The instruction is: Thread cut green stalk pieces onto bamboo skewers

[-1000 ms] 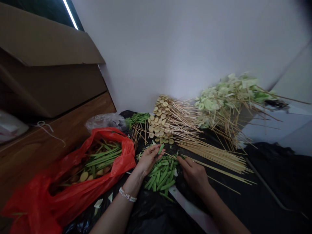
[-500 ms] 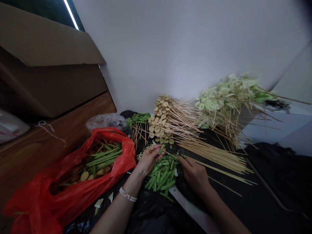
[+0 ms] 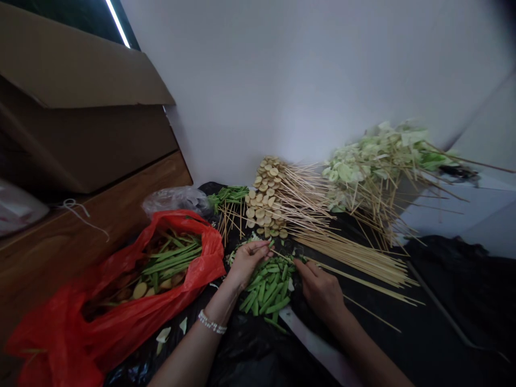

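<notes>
My left hand [image 3: 248, 262], with a beaded bracelet on its wrist, pinches a green bean pod [image 3: 271, 244] whose end shows at the fingertips. My right hand [image 3: 318, 282] is closed on a thin wooden skewer [image 3: 284, 256] that points left toward the pod. Whether the tip is in the pod is too small to tell. Below and between both hands lies a heap of cut green pods [image 3: 268, 290] on black plastic. Behind them are skewered round slices [image 3: 264, 209] and a row of bare skewers [image 3: 355, 258].
A red plastic bag [image 3: 209, 247] with long green beans and round pieces lies at the left. Skewered leafy pieces [image 3: 363, 158] are piled at the back right. Skewered green beans [image 3: 231, 194] lie near a clear bag [image 3: 175, 200]. A cardboard box [image 3: 88, 140] stands at upper left.
The pod in my left hand has turned and is now mostly covered by the fingers, which have closed more over it. My right hand has barely moved.
</notes>
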Motion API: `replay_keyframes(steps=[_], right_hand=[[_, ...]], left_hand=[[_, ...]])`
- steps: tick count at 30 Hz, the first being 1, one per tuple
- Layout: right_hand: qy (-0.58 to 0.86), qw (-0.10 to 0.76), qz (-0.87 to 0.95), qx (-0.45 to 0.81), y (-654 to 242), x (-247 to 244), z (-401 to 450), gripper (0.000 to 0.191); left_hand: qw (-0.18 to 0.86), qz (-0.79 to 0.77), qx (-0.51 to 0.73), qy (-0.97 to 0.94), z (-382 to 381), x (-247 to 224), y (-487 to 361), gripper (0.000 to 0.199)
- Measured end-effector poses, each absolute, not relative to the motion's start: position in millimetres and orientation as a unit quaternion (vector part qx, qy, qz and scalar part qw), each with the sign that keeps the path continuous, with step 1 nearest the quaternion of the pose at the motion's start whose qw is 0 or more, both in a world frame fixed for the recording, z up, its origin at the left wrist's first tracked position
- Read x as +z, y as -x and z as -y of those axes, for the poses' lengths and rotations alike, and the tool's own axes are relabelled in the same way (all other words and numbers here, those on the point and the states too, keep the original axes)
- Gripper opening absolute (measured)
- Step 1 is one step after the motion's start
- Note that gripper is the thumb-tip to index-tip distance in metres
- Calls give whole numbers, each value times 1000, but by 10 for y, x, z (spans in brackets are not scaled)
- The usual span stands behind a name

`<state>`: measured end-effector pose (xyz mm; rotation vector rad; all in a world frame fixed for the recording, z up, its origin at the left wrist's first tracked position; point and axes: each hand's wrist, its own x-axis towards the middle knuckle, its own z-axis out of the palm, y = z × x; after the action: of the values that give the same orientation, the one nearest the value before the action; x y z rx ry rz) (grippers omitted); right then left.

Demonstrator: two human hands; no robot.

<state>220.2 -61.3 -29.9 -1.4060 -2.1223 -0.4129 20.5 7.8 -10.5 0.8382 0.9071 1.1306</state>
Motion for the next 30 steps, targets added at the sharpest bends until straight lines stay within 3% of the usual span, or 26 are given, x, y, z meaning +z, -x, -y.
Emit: replay_keyframes(steps=[30], right_hand=[[497,329,793,-127,-2143,-282,648,33]], left_hand=[[676,-406,452,-417,-30,-13,-201,30]])
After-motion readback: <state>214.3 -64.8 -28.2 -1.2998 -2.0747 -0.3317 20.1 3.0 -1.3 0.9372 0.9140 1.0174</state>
